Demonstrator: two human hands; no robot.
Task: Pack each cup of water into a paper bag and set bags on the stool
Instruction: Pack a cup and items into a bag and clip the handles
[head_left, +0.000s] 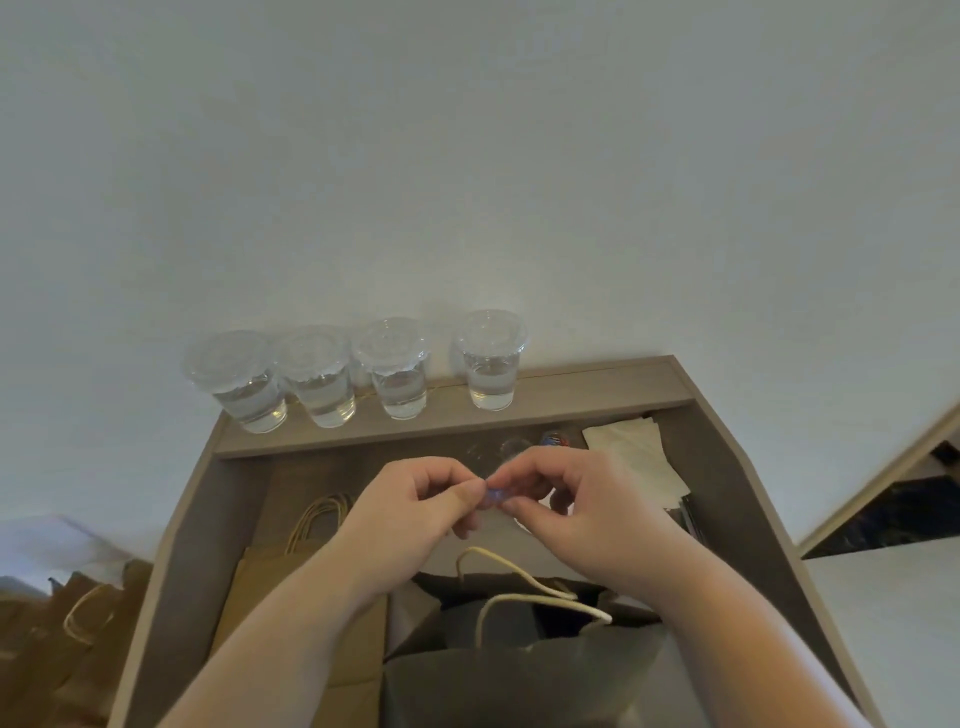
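Wooden ledge (597, 384): four lidded clear cups (400, 387); left hand (415, 501), right hand (582, 499) pinch bluish item (493, 496).

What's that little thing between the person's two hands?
In the head view, a small bluish thing, too blurred to identify, sits between the left hand and right hand; both pinch it.

The head camera looks steeply down, close over the desk (447, 415) against a wall.
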